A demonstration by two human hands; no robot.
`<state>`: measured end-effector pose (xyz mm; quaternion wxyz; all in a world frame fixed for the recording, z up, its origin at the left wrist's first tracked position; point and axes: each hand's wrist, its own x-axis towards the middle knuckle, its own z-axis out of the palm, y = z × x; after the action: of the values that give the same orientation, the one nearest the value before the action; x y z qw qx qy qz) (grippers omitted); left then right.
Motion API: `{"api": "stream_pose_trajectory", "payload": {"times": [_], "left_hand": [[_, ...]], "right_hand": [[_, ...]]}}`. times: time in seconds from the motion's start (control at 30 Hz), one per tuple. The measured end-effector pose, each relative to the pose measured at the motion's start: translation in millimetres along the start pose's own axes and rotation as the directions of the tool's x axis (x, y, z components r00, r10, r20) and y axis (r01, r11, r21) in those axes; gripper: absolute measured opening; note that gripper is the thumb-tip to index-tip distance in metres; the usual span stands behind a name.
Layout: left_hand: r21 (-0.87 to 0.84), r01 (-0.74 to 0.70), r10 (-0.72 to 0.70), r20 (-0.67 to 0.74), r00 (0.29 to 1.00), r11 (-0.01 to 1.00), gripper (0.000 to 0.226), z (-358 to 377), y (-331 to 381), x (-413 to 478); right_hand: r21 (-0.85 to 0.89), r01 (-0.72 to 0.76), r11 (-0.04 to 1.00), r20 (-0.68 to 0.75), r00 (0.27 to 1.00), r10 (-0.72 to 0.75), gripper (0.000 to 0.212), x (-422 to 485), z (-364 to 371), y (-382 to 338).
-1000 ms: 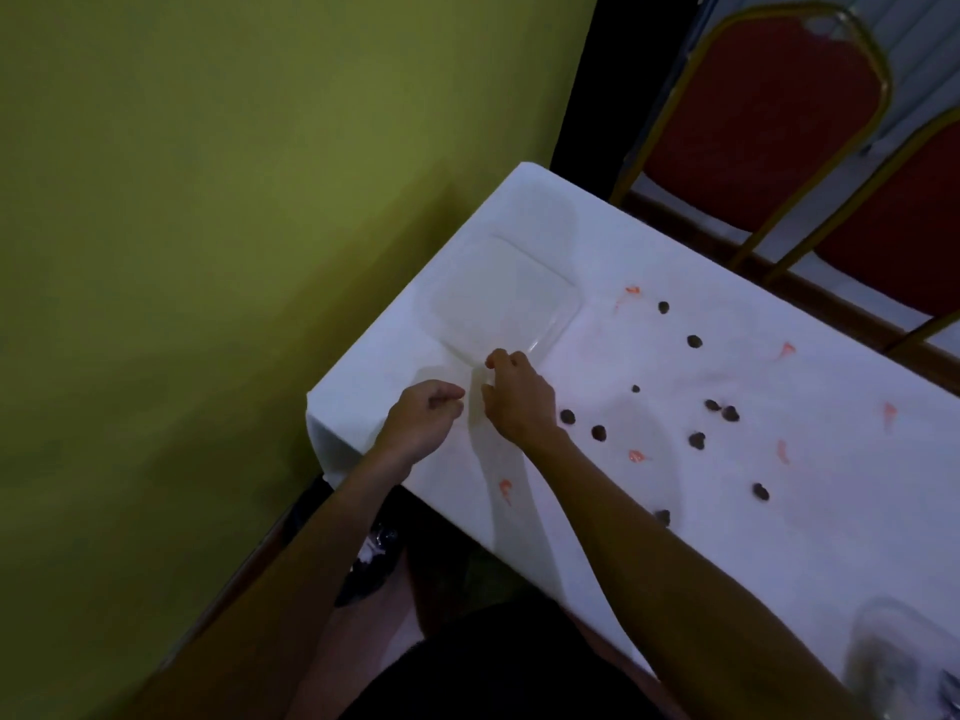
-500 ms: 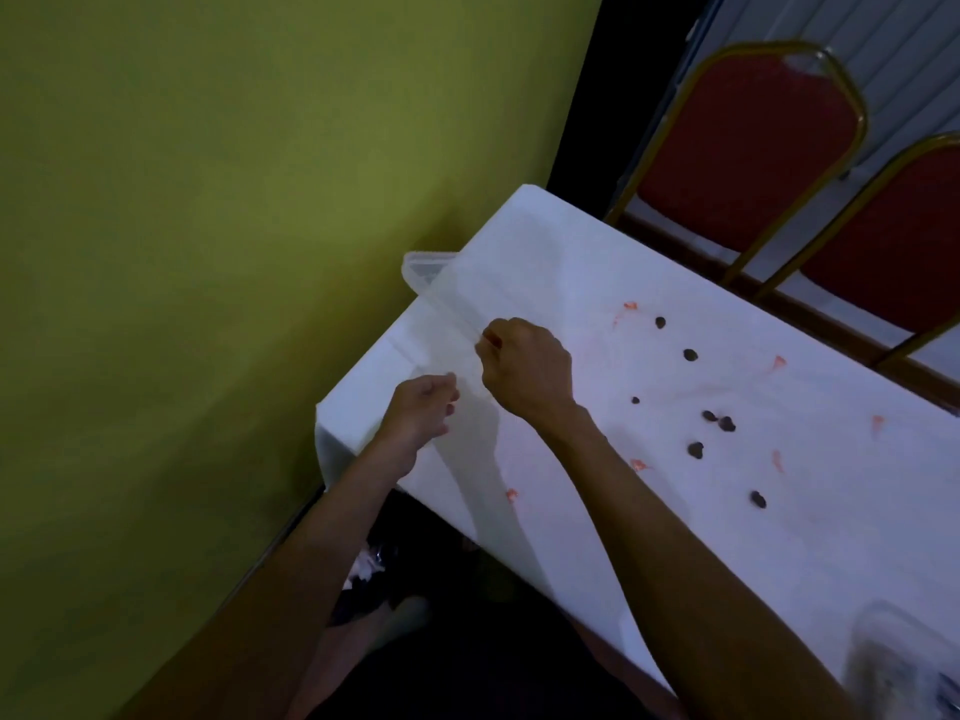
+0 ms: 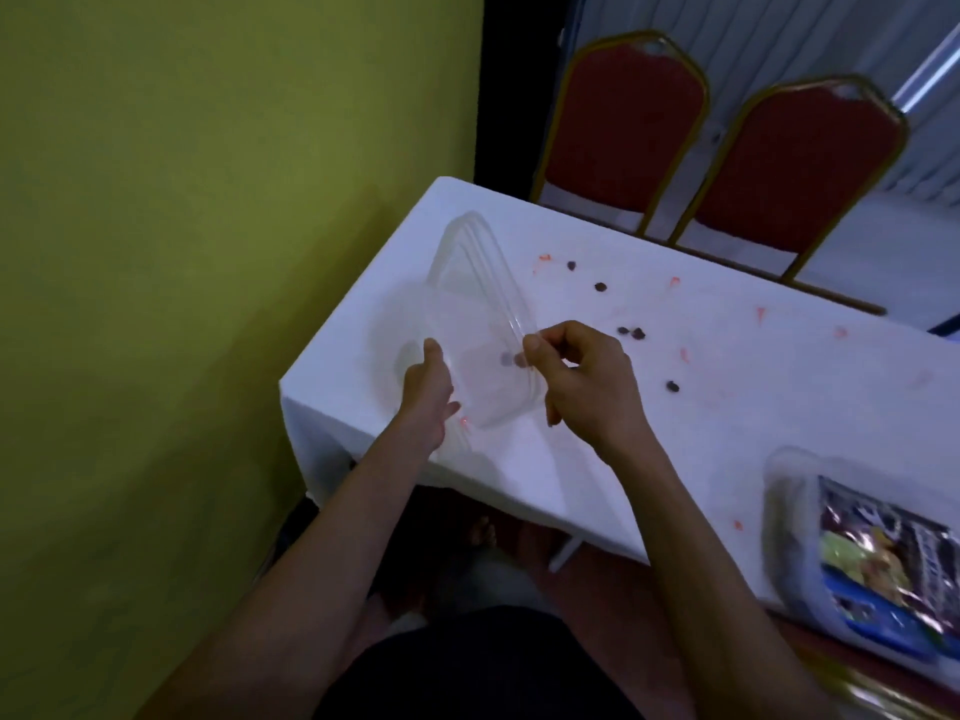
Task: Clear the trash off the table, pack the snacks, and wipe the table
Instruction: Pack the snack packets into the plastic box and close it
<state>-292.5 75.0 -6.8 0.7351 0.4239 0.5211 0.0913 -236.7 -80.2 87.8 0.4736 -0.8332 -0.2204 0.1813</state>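
Over the table's [image 3: 675, 433] left end we hold a clear container [image 3: 467, 366], contents unclear. Our left hand [image 3: 428, 392] grips its side, and our right hand [image 3: 582, 381] pinches its tilted lid [image 3: 483, 262]. At the table's right end, a tub [image 3: 795, 511] holds snack packets [image 3: 883, 563].

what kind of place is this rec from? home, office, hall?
Probably a banquet or function hall, though that is a guess. Red-padded, gold-framed banquet chairs stand along the far side of a white-clothed table, and the yellow-green wall is bare, with nothing homely in view.
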Motion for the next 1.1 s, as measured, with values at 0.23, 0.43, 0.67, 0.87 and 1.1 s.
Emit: {"api": "stream_pose_trajectory", "payload": {"times": [0.23,0.43,0.67,0.87,1.1], "left_hand": [[0.168,0.074,-0.119,0.27,0.955,0.983,0.057,88,-62,-52],[0.248,0.113,-0.209,0.406,0.889,0.962,0.059,163,-109,-79],[0.274,0.064,-0.184,0.438,0.88,0.96,0.052,256,-152,-115],[0.459,-0.265,0.069,0.399,0.914,0.848,0.045,306,-210,-143],[0.651,-0.501,0.212,0.472,0.855,0.57,0.049,308,-257,-163]], "right_hand": [[-0.028,-0.092,0.995,-0.141,0.986,0.087,0.023,-81,-85,31],[0.028,-0.108,0.994,-0.261,0.959,0.111,0.026,-121,-169,68],[0.229,-0.197,0.953,-0.179,0.954,0.24,0.035,-159,-301,162],[0.3,-0.347,0.889,-0.037,0.927,0.374,0.037,-187,-381,257],[-0.026,-0.629,0.777,0.167,0.763,0.624,0.05,-182,-429,329]]}}
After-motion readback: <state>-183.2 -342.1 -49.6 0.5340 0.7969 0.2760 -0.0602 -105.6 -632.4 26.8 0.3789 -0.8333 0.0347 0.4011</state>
